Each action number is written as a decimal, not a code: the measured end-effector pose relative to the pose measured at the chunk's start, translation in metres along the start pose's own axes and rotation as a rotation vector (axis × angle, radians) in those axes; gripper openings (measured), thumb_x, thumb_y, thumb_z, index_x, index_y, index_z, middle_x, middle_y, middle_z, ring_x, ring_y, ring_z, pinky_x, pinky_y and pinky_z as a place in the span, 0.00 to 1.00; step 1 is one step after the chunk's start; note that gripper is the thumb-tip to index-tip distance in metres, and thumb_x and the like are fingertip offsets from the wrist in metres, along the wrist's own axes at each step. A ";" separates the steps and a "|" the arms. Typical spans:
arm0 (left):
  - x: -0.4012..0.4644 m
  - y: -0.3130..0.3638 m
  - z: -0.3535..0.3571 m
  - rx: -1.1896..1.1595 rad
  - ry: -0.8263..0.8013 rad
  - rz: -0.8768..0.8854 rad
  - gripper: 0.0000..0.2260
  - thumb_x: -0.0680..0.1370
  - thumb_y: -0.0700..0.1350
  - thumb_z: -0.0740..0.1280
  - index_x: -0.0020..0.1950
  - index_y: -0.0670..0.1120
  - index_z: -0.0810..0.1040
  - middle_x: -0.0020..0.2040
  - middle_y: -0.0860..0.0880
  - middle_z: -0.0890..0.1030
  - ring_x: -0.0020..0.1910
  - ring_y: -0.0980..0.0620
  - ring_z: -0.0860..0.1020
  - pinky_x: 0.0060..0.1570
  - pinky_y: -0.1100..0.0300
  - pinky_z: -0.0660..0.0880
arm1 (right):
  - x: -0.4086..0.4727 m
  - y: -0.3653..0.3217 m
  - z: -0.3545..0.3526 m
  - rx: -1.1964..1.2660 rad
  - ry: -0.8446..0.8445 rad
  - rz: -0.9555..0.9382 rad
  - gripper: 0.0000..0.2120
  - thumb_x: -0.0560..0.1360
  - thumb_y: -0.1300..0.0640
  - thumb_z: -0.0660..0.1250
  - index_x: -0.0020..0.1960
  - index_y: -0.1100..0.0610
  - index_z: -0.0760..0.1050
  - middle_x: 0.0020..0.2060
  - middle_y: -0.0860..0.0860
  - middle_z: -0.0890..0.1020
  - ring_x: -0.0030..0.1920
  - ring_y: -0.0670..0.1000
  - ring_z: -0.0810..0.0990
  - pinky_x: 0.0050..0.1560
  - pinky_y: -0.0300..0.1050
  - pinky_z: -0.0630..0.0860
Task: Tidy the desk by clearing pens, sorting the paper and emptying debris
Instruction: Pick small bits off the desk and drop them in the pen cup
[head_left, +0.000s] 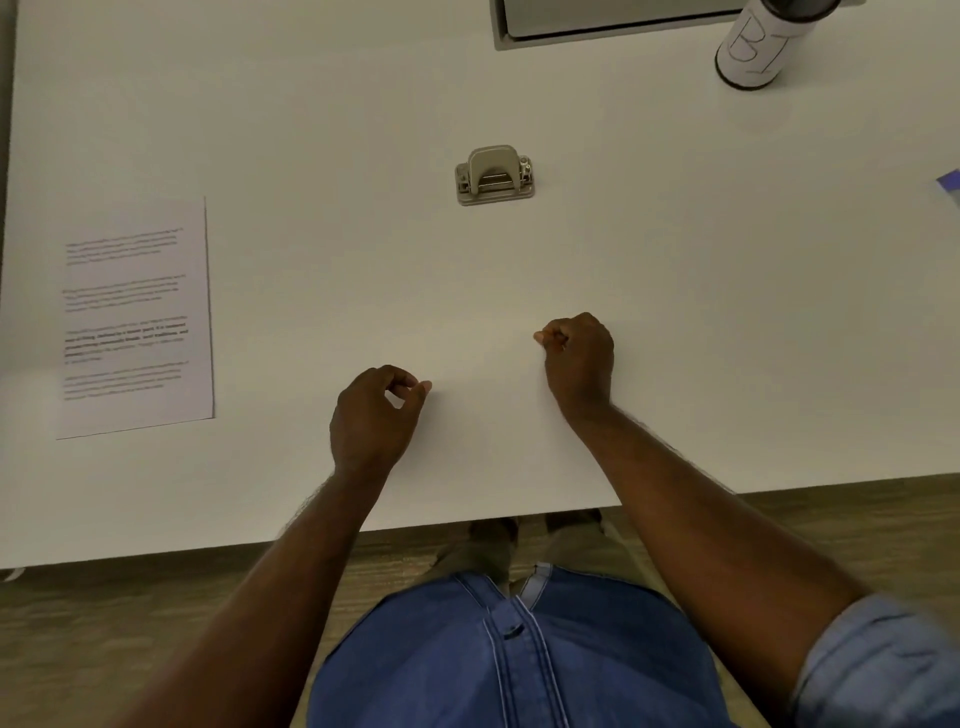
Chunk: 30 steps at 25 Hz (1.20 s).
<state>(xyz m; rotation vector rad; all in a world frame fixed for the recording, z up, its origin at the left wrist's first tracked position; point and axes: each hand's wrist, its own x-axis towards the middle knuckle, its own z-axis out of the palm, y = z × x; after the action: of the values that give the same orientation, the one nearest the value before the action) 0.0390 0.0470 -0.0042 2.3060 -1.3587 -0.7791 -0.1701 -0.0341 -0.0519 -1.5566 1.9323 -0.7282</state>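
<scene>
Both hands are over the white desk (311, 130) near its lower edge. The left hand (375, 415) has curled fingers and holds nothing; the right hand (577, 358) is a closed fist, also holding nothing. The printed paper (136, 317) lies flat at the left of the frame. A hole punch (494, 175) stands in the upper centre, a cylinder container (756, 44) in the upper right.

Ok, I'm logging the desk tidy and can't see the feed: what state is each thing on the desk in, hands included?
Printed sheet: flat, text up, at the desk's left edge.
Hole punch: upright, lever up, untouched.
White cylinder container: standing, far right.
Left hand: fingers curled, holding nothing visible.
Right hand: fisted on the desk; contents, if any, hidden.
</scene>
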 end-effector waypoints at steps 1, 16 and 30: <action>-0.001 -0.001 -0.001 0.000 -0.004 0.020 0.07 0.74 0.54 0.70 0.44 0.52 0.80 0.41 0.56 0.80 0.39 0.55 0.77 0.38 0.60 0.73 | 0.001 0.000 0.003 -0.022 -0.018 0.012 0.07 0.69 0.70 0.68 0.35 0.61 0.79 0.37 0.56 0.83 0.41 0.55 0.80 0.42 0.42 0.73; 0.014 0.024 0.014 -0.090 -0.171 0.306 0.05 0.74 0.47 0.70 0.50 0.52 0.79 0.43 0.57 0.79 0.34 0.59 0.74 0.39 0.61 0.73 | 0.009 0.011 -0.054 0.726 -0.208 0.477 0.08 0.72 0.70 0.66 0.38 0.59 0.76 0.37 0.55 0.81 0.36 0.46 0.80 0.43 0.38 0.78; 0.065 0.094 0.086 0.055 -0.314 0.375 0.06 0.72 0.48 0.72 0.47 0.50 0.84 0.42 0.56 0.76 0.43 0.58 0.73 0.43 0.62 0.67 | -0.009 0.025 -0.067 1.000 -0.092 0.614 0.16 0.69 0.68 0.72 0.50 0.56 0.70 0.38 0.56 0.82 0.37 0.51 0.81 0.42 0.42 0.79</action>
<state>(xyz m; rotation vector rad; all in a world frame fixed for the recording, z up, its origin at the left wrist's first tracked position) -0.0528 -0.0569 -0.0379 1.9307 -1.8980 -1.0134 -0.2330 -0.0154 -0.0212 -0.3599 1.4438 -1.0606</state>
